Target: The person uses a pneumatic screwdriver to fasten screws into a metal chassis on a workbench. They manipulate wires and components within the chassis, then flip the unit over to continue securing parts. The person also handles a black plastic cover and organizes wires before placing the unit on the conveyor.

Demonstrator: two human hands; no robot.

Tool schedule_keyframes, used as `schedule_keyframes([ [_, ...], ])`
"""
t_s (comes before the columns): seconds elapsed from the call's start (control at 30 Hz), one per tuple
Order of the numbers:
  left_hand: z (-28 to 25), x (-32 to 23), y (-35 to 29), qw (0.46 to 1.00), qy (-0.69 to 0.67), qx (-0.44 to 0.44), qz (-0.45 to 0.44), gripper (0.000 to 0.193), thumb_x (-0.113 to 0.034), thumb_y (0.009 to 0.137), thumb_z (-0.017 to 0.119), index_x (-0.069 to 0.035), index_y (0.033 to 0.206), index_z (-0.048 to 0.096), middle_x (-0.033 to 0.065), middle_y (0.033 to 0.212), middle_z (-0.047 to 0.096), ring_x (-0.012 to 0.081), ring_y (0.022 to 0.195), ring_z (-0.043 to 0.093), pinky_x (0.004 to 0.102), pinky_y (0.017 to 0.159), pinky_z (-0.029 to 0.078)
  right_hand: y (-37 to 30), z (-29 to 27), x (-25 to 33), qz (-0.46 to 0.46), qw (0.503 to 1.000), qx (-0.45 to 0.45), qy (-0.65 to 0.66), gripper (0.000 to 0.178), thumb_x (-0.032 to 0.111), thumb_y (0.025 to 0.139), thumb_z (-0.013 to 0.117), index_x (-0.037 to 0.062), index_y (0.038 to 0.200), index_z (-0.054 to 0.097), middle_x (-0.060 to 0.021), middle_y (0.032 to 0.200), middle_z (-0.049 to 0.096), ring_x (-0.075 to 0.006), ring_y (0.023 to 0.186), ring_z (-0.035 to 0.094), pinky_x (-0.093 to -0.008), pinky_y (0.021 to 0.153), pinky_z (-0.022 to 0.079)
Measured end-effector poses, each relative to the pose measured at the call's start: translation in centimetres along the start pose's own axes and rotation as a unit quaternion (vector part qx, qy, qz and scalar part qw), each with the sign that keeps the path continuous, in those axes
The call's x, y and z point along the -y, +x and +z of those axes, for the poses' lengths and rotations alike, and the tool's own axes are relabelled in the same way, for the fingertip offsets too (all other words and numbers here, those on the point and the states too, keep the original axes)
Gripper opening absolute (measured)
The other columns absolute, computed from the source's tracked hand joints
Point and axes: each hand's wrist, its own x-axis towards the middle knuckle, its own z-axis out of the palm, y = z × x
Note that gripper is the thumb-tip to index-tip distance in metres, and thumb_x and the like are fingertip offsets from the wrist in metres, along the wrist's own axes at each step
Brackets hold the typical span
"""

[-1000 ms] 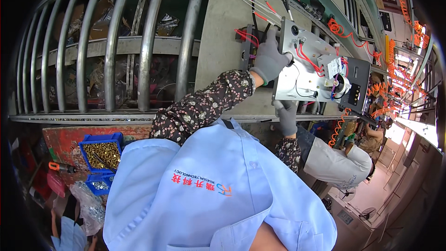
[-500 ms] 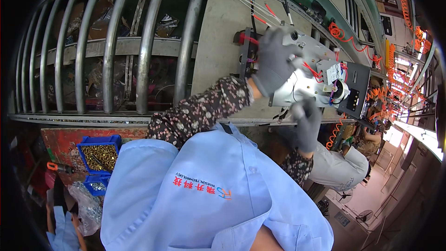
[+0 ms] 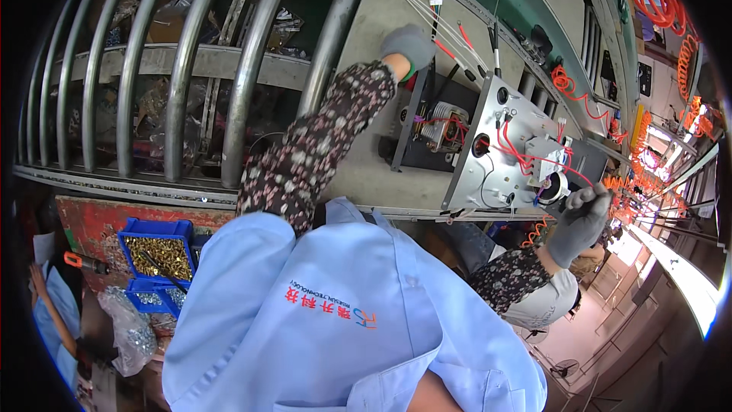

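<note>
My left hand (image 3: 409, 47), in a grey glove, is at the far left corner of a black metal chassis (image 3: 415, 118); its fingers are hidden beneath it. A finned component with red wires (image 3: 444, 128) sits inside the chassis. To the right, a silver metal panel (image 3: 474, 175) stands tilted, carrying red leads, a white-labelled block (image 3: 543, 154) and a round part (image 3: 552, 187). A thin red wire (image 3: 560, 168) stretches across it to the curled fingers of my gloved right hand (image 3: 579, 225), beside the panel's right end.
Metal rollers (image 3: 255, 61) lie left of the grey board (image 3: 366, 137) under the work. Blue bins of brass screws (image 3: 158, 255) and silver fasteners (image 3: 150, 297) stand lower left, near an orange-handled tool (image 3: 85, 262). Coiled orange hoses (image 3: 657, 0) and another worker (image 3: 545, 301) are at right.
My left hand has moved from over the silver panel to the far left. My right hand has gone rightward past the panel. The finned component and panel face have come into view.
</note>
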Motion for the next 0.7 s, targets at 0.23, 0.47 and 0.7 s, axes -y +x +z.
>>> schedule_keyframes([
  [0.23, 7.6, 1.0, 5.8, 0.997, -0.055, 0.028, 0.054, 0.023, -0.024, 0.073, 0.051, -0.004, 0.079, 0.062, 0.0143, 0.080, 0.060, 0.0281, 0.074, 0.058, 0.0360, 0.065, 0.046, -2.0, -2.7, -2.2, 0.073, 0.997, -0.009, 0.010, 0.030, 0.019, 0.089, 0.044, -0.0035, 0.108, 0.046, -0.0020, 0.078, 0.049, -0.0073, 0.063, 0.044, -0.0177, 0.052, 0.035],
  [0.47, 2.0, 0.6, -4.6, 0.819, -0.557, -0.141, 0.010, 0.012, -0.011, 0.076, 0.054, 0.000, 0.076, 0.053, 0.0065, 0.062, 0.055, 0.0135, 0.056, 0.053, 0.0258, 0.049, 0.041, -0.6, -8.5, -7.0, 0.157, 0.961, -0.061, 0.219, 0.037, 0.017, 0.089, 0.044, -0.0055, 0.118, 0.039, -0.0135, 0.114, 0.050, -0.0174, 0.097, 0.051, -0.0259, 0.077, 0.045],
  [0.7, -7.5, -2.8, -10.5, 0.768, -0.563, -0.138, 0.274, 0.011, -0.011, 0.075, 0.061, -0.004, 0.077, 0.053, 0.0011, 0.069, 0.051, 0.0088, 0.066, 0.049, 0.0228, 0.063, 0.043, 1.8, -1.1, -8.3, -0.130, 0.923, -0.180, -0.313, 0.043, 0.023, 0.085, 0.048, -0.0013, 0.120, 0.040, -0.0182, 0.121, 0.043, -0.0308, 0.113, 0.042, -0.0361, 0.098, 0.029],
])
